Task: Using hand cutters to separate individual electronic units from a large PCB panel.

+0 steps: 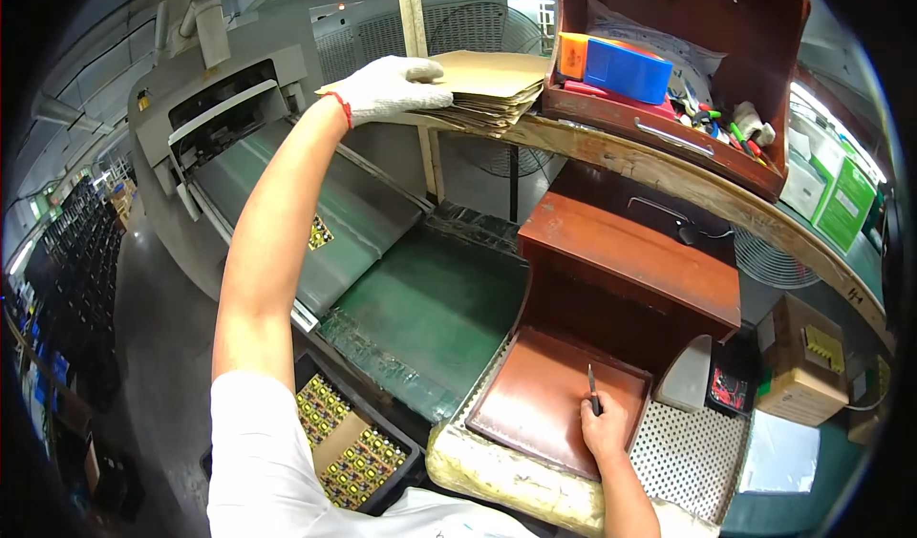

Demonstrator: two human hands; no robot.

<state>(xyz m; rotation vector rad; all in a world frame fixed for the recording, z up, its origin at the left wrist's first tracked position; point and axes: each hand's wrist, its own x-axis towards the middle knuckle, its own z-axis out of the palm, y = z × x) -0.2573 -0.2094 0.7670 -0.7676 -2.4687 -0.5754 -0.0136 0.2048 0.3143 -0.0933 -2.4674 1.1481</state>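
Gloved, the left hand (387, 87) lies flat on a stack of brown cardboard sheets (487, 84), thumb under the near edge and fingers on top, grasping the uppermost sheets. That stack sits on a long curved wooden shelf (669, 170) at the upper middle of the view. Bare, the right hand (604, 428) is clenched around a thin dark pen-like tool (592, 388) and rests on a reddish-brown tray (544, 400) at the front of the bench.

Largest nearby is a grey machine (229, 108) with a green conveyor belt (420, 309) running down from the upper left toward the bench. Behind the tray stands a reddish-brown cabinet (635, 261), which blocks the space between the tray and the shelf above. A perforated metal plate (693, 452) lies under and to the right of the tray. On the shelf, a red wooden box (755, 22) holds a blue container (626, 68), an orange one (571, 55) and small tools too jumbled to tell apart. Cardboard boxes (798, 361) sit at the right. A bin of yellow-patterned parts (349, 443) is below left, partly covered by the white sleeve (258, 452).

The far left aisle is dark and blurred.
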